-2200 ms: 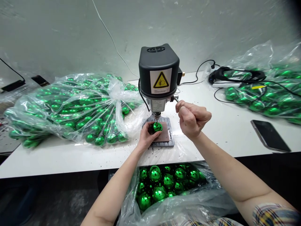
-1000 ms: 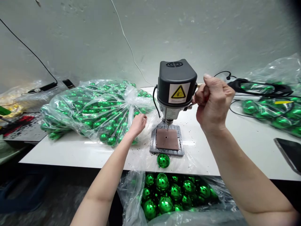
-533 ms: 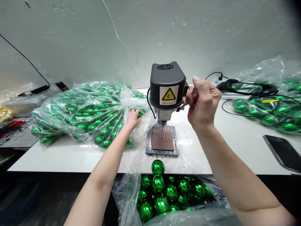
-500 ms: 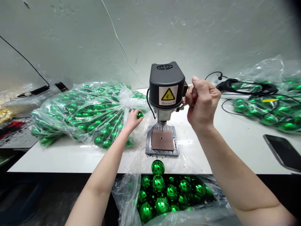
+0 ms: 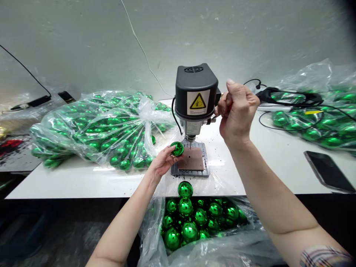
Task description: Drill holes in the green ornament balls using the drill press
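Note:
Between the thumb and fingers of my left hand [image 5: 166,160] is a shiny green bauble [image 5: 177,148], held just left of the drill bit. My right hand [image 5: 237,111] is closed on the feed lever at the right side of a small bench drill press [image 5: 196,91]; the fingers hide most of the lever. Under the bit lies a brown square plate [image 5: 191,160] with a small hole, resting on the grey drill base [image 5: 205,168]. Another green bauble [image 5: 185,189] sits at the table's front edge, above an open plastic bag of baubles [image 5: 190,232].
A large clear bag of green baubles [image 5: 94,129] fills the table's left side. To the right are a phone [image 5: 328,170], black cables and another bag of baubles [image 5: 333,122]. Dark shavings are scattered round the drill base.
My left hand left one bauble at the table edge, reached to the large bag, took another bauble and brought it right to the drill. My right hand rose with the lever and stays there.

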{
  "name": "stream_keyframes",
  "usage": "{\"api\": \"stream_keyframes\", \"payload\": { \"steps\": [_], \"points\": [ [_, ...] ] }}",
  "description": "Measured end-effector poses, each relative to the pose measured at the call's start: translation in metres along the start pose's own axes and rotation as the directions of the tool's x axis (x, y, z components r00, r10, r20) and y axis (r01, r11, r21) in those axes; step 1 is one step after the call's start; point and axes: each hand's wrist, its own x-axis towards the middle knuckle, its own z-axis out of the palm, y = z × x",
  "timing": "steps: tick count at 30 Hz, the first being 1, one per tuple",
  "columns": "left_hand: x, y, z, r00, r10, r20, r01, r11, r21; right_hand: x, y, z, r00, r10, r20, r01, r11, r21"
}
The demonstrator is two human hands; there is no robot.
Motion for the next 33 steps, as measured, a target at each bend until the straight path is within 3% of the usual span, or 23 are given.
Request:
{"api": "stream_keyframes", "payload": {
  "steps": [7, 14, 20, 29, 33],
  "points": [
    [0.001, -0.011, -0.006, 0.999, 0.039, -0.009, -0.039, 0.999, 0.004, -0.001, -0.007, 0.001, 0.999, 0.04, 0.015, -0.04, 0.999, -0.022],
    [-0.003, -0.01, -0.007, 0.996, 0.041, 0.083, -0.037, 0.998, -0.06, 0.008, -0.004, 0.002, 0.997, 0.077, 0.007, -0.077, 0.997, 0.015],
    [-0.006, -0.016, -0.009, 0.993, 0.062, 0.099, -0.064, 0.998, 0.008, 0.009, -0.008, 0.003, 0.99, 0.141, -0.013, -0.141, 0.99, -0.007],
    [-0.012, -0.023, -0.002, 0.995, 0.064, 0.078, -0.061, 0.997, -0.039, 0.027, 0.008, -0.007, 0.979, 0.166, 0.119, -0.16, 0.986, -0.055],
    [-0.013, -0.024, -0.002, 0.997, 0.037, 0.073, -0.038, 0.999, 0.005, 0.031, 0.01, -0.006, 0.974, 0.204, 0.098, -0.202, 0.979, -0.035]
  ]
}}
